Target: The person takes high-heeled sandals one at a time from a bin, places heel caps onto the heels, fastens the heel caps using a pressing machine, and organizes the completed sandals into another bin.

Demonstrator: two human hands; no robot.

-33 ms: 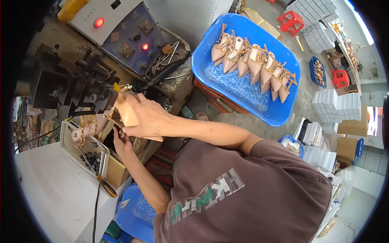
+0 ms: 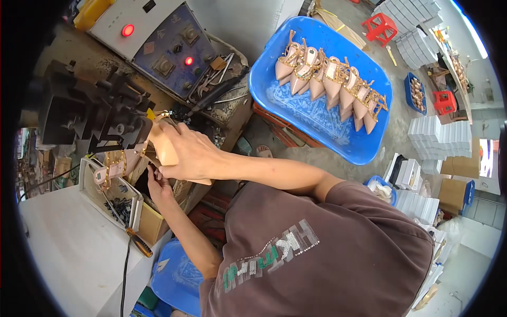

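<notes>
My right hand (image 2: 193, 153) is wrapped over a beige pointed-toe shoe (image 2: 165, 150), pressing its back end up to the head of a dark machine (image 2: 119, 124). The toe points out below my palm. Just under it, my left hand (image 2: 161, 189) has its fingers curled and pressed together, close to the shoe's lower side; what they grip is hidden. Beside the hands, another shoe part (image 2: 108, 170) with a pale insole and gold-studded straps rests at the edge of an open box (image 2: 138, 211) holding small dark pieces.
A blue tub (image 2: 311, 129) holds several beige studded shoes (image 2: 332, 79). Behind the machine stands a control panel (image 2: 171, 50) with red lights. A screwdriver (image 2: 139, 243) leans by the box on a white surface (image 2: 68, 232). Another blue tub (image 2: 179, 280) sits below my left arm.
</notes>
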